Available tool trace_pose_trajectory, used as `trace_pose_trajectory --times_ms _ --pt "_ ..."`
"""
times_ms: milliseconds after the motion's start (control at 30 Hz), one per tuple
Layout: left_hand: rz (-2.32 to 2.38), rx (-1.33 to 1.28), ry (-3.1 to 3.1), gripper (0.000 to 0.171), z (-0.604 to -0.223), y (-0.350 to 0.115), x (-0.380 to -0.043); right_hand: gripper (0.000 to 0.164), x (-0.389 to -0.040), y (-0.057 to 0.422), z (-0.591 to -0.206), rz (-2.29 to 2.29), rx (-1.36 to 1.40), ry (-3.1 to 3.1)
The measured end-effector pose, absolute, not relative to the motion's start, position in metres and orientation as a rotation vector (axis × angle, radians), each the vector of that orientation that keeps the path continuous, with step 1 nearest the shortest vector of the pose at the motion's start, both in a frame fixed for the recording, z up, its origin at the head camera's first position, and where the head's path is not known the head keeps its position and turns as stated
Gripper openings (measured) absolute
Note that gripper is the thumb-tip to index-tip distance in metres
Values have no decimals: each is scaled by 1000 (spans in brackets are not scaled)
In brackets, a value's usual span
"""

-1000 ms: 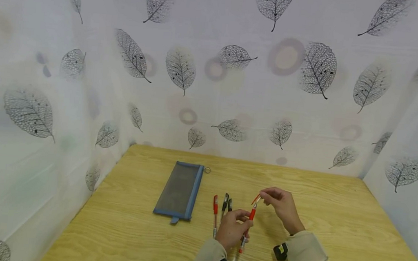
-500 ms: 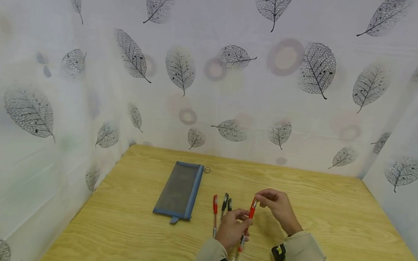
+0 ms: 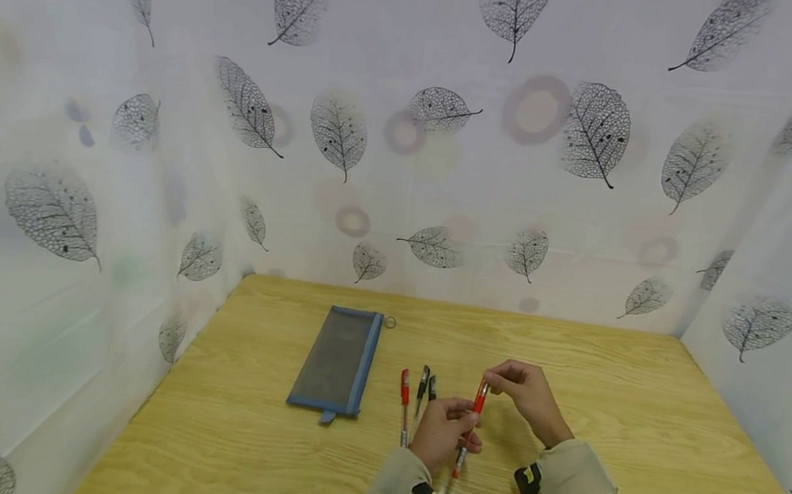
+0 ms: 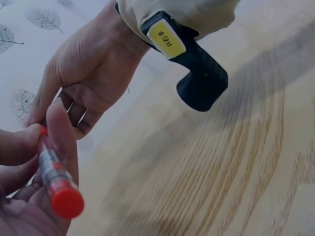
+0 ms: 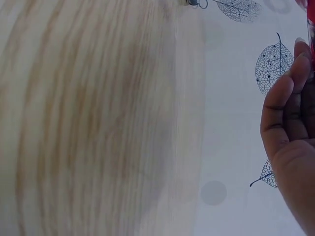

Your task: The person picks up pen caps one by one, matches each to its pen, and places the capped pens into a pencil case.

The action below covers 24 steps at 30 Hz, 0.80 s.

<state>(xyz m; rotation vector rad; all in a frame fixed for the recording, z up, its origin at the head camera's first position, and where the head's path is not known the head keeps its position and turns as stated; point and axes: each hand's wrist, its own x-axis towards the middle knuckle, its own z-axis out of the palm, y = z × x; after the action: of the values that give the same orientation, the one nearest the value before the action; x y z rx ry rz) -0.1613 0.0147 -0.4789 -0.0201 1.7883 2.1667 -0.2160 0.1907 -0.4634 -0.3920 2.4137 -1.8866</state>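
A red gel pen [image 3: 478, 405] stands tilted over the table. My left hand [image 3: 439, 433] pinches its barrel between thumb and fingers; in the left wrist view, the clear barrel [image 4: 50, 167] ends in a red plug facing the camera. At the upper end, the thumb and fingertips of my right hand [image 3: 527, 393] pinch the pen's cap [image 3: 484, 384], lined up with the barrel. How far the cap is seated cannot be made out. In the right wrist view, the right hand [image 5: 295, 132] shows at the edge, with little of the pen visible.
Left of the hands lie another red pen [image 3: 405, 391] and two black-capped pens, one black pen [image 3: 423, 382] and a second black pen [image 3: 432, 388] partly behind the left hand. A grey mesh pouch [image 3: 334, 358] with blue trim lies farther left. Leaf-patterned sheeting [image 3: 403, 162] borders the wooden table.
The right hand has moved slightly down and left, bringing the cap from a slant beside the pen's tip into line with it. The left hand keeps its grip on the barrel.
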Motion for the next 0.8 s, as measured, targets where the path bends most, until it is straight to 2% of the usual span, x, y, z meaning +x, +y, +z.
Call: trace_pose_trajectory --times_ms 800 --pt "2241 -165 1639 19 -477 20 -158 20 -215 190 -468 -1990 -602 2284"
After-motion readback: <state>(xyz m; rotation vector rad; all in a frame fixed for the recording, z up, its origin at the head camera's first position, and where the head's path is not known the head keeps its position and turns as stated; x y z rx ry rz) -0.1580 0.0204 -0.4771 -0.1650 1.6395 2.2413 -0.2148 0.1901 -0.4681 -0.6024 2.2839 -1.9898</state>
